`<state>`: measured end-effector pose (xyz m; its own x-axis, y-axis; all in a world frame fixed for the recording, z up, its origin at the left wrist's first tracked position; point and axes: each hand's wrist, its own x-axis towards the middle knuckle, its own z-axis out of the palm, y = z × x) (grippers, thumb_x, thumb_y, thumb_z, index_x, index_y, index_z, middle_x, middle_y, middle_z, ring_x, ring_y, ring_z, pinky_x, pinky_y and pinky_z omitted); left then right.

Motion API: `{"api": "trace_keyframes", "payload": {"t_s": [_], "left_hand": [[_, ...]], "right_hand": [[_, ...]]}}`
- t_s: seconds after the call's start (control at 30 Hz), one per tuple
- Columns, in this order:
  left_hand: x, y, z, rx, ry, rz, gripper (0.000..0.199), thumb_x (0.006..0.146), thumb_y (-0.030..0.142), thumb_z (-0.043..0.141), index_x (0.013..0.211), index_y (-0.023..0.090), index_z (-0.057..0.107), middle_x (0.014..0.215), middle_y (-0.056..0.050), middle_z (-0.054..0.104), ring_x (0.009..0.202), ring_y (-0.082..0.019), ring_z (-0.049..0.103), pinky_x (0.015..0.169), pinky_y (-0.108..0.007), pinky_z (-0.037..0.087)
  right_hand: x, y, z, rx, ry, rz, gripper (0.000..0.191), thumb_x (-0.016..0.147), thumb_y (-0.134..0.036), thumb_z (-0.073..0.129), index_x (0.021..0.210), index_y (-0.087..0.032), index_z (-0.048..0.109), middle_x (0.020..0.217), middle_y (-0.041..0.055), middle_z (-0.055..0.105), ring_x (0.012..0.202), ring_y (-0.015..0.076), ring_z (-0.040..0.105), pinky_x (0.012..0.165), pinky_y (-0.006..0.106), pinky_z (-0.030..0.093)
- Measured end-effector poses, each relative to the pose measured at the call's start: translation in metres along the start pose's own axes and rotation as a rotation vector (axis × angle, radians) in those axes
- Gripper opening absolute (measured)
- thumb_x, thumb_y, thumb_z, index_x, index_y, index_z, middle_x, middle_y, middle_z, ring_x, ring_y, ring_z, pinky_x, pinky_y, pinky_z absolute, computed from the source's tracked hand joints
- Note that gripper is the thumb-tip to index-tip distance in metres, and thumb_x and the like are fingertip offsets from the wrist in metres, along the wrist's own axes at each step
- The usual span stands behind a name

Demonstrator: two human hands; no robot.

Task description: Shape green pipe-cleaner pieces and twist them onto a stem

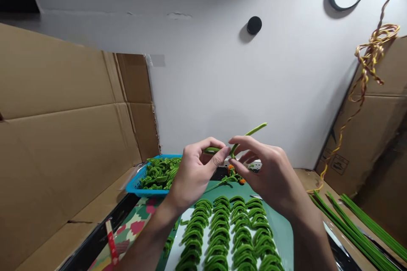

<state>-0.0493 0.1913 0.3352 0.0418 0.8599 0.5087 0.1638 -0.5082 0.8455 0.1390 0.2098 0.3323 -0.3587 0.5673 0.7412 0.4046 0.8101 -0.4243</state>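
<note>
A green pipe cleaner point(257, 128) is held up in front of me, bent, with one end sticking out to the upper right. My left hand point(199, 171) pinches it between thumb and fingers, and part of it shows inside the curl of the fingers. Thumb and fingertips of my right hand point(265, 169) close around it right beside the left fingertips. Below both hands, curved green pipe cleaner pieces point(219, 233) lie in several overlapping columns on a white sheet point(174, 247). The exact bend between the fingertips is partly hidden.
A blue basket point(132, 187) heaped with shaped green pieces point(160, 171) stands at left. An orange flower point(242, 181) with green stem lies on the green mat point(284, 224). Straight green pipe cleaners point(375, 222) lie at right. Cardboard walls point(63, 135) flank the table.
</note>
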Motion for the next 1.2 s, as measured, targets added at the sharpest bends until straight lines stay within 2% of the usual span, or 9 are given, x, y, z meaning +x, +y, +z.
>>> {"api": "trace_keyframes", "payload": {"t_s": [0.13,0.3,0.47,0.7,0.83,0.93,1.03,1.2], "left_hand": [[0.0,0.004,-0.007,0.055,0.01,0.013,0.025,0.09,0.042,0.076,0.085,0.018,0.069,0.06,0.007,0.043,0.05,-0.003,0.032,0.043,-0.015,0.027],[0.0,0.007,-0.01,0.009,0.006,0.004,0.024,0.087,0.039,0.079,0.085,0.018,0.068,0.06,0.007,0.045,0.048,-0.003,0.032,0.041,-0.015,0.024],[-0.001,0.008,-0.005,-0.034,-0.054,-0.034,0.025,0.089,0.043,0.075,0.09,0.017,0.072,0.053,0.008,0.041,0.044,-0.003,0.029,0.039,-0.017,0.022],[-0.001,0.009,-0.002,0.041,-0.098,0.015,0.03,0.094,0.044,0.069,0.084,0.016,0.071,0.058,0.005,0.049,0.049,-0.004,0.038,0.044,-0.016,0.033],[-0.001,0.006,-0.003,0.102,-0.064,0.067,0.029,0.097,0.043,0.065,0.088,0.016,0.071,0.062,0.004,0.055,0.051,-0.004,0.041,0.045,-0.015,0.036],[0.001,0.004,-0.003,0.125,-0.005,0.087,0.026,0.094,0.042,0.069,0.097,0.017,0.074,0.071,0.001,0.066,0.055,-0.005,0.051,0.047,-0.014,0.04],[0.004,0.002,-0.002,0.136,0.059,0.105,0.025,0.089,0.042,0.075,0.097,0.018,0.074,0.078,-0.001,0.072,0.059,-0.008,0.06,0.046,-0.014,0.042],[0.009,-0.001,-0.006,0.249,0.106,0.18,0.021,0.089,0.042,0.075,0.091,0.02,0.074,0.074,0.002,0.07,0.054,-0.005,0.056,0.043,-0.011,0.039]], "right_hand": [[0.0,0.003,0.002,-0.126,0.075,-0.041,0.018,0.095,-0.023,0.064,0.107,-0.029,0.076,0.098,-0.0029,0.081,0.084,0.0173,0.077,0.073,0.032,0.057],[0.0,0.003,0.001,-0.079,0.087,-0.069,0.02,0.096,-0.024,0.063,0.11,-0.029,0.077,0.099,-0.0031,0.081,0.079,0.0146,0.076,0.074,0.032,0.057],[-0.001,0.001,-0.001,-0.035,0.109,-0.093,0.019,0.099,-0.024,0.061,0.109,-0.026,0.077,0.09,-0.0014,0.078,0.07,0.012,0.07,0.067,0.029,0.054],[-0.002,0.0,-0.002,-0.046,0.109,-0.118,0.023,0.097,-0.021,0.064,0.115,-0.029,0.075,0.093,-0.003,0.079,0.068,0.0107,0.068,0.064,0.027,0.053],[-0.002,0.0,-0.002,-0.05,0.092,-0.108,0.024,0.1,-0.024,0.062,0.12,-0.03,0.074,0.099,-0.0011,0.08,0.075,0.0128,0.072,0.07,0.028,0.057],[-0.001,-0.002,-0.003,-0.043,0.072,-0.091,0.025,0.103,-0.026,0.059,0.123,-0.03,0.073,0.102,-0.0003,0.08,0.078,0.0128,0.072,0.071,0.028,0.056],[0.001,-0.003,-0.005,-0.052,0.051,-0.07,0.025,0.103,-0.027,0.059,0.124,-0.03,0.072,0.1,-0.001,0.08,0.078,0.0121,0.072,0.069,0.027,0.053],[0.006,-0.004,-0.01,-0.084,0.012,-0.031,0.02,0.102,-0.029,0.062,0.119,-0.029,0.073,0.098,-0.0029,0.079,0.077,0.0107,0.07,0.068,0.025,0.051]]}}
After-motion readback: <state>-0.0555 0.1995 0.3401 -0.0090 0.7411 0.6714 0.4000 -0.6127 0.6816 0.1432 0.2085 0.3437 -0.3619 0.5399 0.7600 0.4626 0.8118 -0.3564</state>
